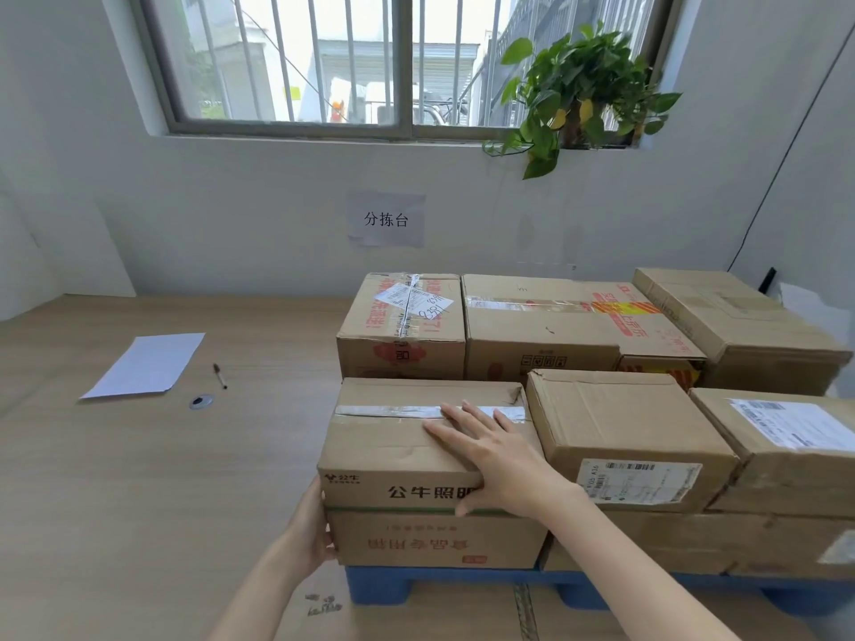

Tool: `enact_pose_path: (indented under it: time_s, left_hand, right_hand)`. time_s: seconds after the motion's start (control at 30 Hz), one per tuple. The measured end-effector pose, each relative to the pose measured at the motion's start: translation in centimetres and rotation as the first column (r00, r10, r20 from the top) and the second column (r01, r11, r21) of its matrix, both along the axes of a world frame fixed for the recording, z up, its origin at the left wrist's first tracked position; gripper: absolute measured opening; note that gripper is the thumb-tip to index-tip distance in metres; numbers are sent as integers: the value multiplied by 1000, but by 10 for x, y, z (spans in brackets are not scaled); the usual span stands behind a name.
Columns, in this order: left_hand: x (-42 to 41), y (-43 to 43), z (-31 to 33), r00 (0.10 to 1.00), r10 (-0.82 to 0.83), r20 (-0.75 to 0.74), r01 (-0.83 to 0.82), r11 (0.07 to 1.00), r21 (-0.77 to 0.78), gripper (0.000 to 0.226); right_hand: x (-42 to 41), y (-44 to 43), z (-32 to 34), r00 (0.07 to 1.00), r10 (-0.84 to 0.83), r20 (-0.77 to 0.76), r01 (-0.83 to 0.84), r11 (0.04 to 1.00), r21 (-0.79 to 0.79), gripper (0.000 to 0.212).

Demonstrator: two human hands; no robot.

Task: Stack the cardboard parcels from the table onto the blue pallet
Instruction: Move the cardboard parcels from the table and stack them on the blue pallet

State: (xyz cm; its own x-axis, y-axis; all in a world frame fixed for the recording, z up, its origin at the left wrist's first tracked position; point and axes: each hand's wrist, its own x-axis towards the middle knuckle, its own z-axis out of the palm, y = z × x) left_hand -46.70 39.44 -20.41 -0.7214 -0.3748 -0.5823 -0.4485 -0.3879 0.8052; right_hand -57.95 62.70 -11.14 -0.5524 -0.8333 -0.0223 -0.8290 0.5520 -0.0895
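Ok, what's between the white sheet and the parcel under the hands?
The head view shows a pen and a small round disc just right of the sheet. From there to the parcel, the wood surface is bare.

The right forearm (624,557) reaches in from the lower right, bare, running up and to the left. The right grip (490,448) lies flat, palm down, with its fingers (455,416) straight, slightly spread and pointing away and leftward; its thumb (469,504) bends down and apart from them. The left forearm (259,594) rises from the bottom edge, also bare. The left grip (309,525) stands on edge, palm turned inward toward the right one, lower and nearer the body, its fingers mostly hidden.
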Motion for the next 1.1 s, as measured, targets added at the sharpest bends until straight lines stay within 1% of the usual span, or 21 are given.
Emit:
enact_pose_path:
  time_s: [0.07, 0.1, 0.17, 0.23, 0.3, 0.33, 0.37, 0.47, 0.53, 0.63, 0.7, 0.77, 0.8, 0.83, 0.87, 0.93, 0.97, 1.03, 1.1]
  left_hand:
    - [-5, -17, -4, 998, -23, 53, 23, 1000, -5, 74]
    - [-10, -27, -5, 997, -6, 82, 7, 1000, -18, 80]
    - [-24, -48, -2, 997, 41, 65, -39, 999, -21, 80]
    - [-44, -66, -2, 998, 53, 23, -53, 999, -11, 80]
    - [-69, -84, -11, 998, 53, -19, -53, 999, -2, 79]
    - [-81, -91, -17, 998, 36, -50, -36, 999, -4, 75]
    - [-93, -97, -21, 996, 10, -90, -10, 1000, 8, 69]
    - [-105, -84, 4, 988, -7, -155, 15, 999, 51, 56]
    - [-110, -81, 11, 975, -3, -221, 20, 997, 73, 53]
    - [-111, -75, 14, 968, -32, -247, 62, 992, 112, 56]
    - [-113, -69, 15, 959, -46, -281, 80, 991, 110, 48]
    - [-115, -63, 18, 962, -76, -261, 118, 982, 146, 44]
    - [-113, -57, 22, 966, -92, -242, 129, 982, 139, 46]
    - [-112, -53, 24, 966, -101, -239, 136, 981, 136, 49]
    - [-110, -50, 26, 967, -71, -245, 112, 981, 159, 56]
    - [-104, -41, 37, 960, -106, -258, 161, 966, 203, 66]
    - [-102, -37, 41, 959, -119, -257, 176, 962, 209, 67]
    - [-103, -46, 29, 956, -76, -285, 140, 967, 213, 61]
    - [-103, -48, 28, 954, -66, -293, 129, 970, 204, 48]
  right_hand:
    - [2, 2, 7, 997, -17, 71, 22, 997, -73, 104]
    - [1, 3, 12, 995, -37, 91, 48, 992, -114, 99]
    - [-4, 5, 24, 992, -90, 93, 104, 982, -158, 87]
    - [-15, 2, 34, 987, -139, 82, 151, 974, -171, 78]
    - [-25, -5, 38, 981, -177, 76, 188, 966, -180, 72]
    - [-29, -9, 38, 978, -193, 84, 206, 962, -180, 71]
    - [-31, -13, 36, 974, -204, 102, 220, 960, -175, 70]
    - [-30, -20, 32, 965, -194, 178, 216, 969, -116, 75]
    - [-27, -21, 27, 964, -179, 195, 198, 977, -83, 80]
    - [-26, -22, 18, 961, -188, 203, 203, 977, -58, 82]
    - [-25, -22, 14, 959, -194, 209, 209, 976, -56, 81]
    - [-25, -22, 14, 958, -196, 211, 212, 976, -55, 81]
    - [-24, -22, 15, 958, -197, 210, 212, 976, -53, 81]
    - [-24, -22, 16, 957, -198, 210, 213, 976, -50, 81]
    - [-24, -22, 16, 956, -200, 213, 214, 976, -48, 80]
    - [-23, -22, 17, 955, -201, 218, 217, 975, -49, 80]
    - [-22, -22, 17, 955, -201, 218, 217, 975, -50, 80]
    - [-22, -22, 18, 955, -201, 219, 217, 975, -51, 80]
    - [-22, -22, 20, 953, -202, 226, 220, 974, -58, 80]
